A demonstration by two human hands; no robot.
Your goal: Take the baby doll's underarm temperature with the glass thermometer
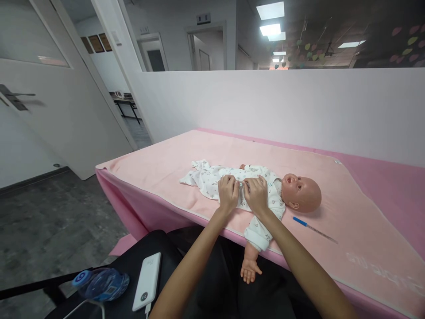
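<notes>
The fingers (229, 179) of both hands are curled inward, bunched rather than spread, over the front of a patterned white garment (212, 177) on a baby doll (302, 193), though from here the tips are hidden and I can't tell whether they pinch the cloth. The left hand (228, 193) and the right hand (256, 194) sit just beside each other near the middle of the frame, thumbs facing. The doll lies on its back across the centre, its bare head right of centre, the garment's leg ends pointing left, and its near arm (249, 261) hanging over the table edge at lower centre, small fingers spread. Under it stretches a pale pink cloth (159, 161). To the lower right, near the head, rests a thin stick with a blue handle (314, 229). At the lower left I see a water bottle (105, 283) and a white device (146, 281) with a cable plugged in, both on a black surface (133, 261), with a door (56, 97) at the upper left
</notes>
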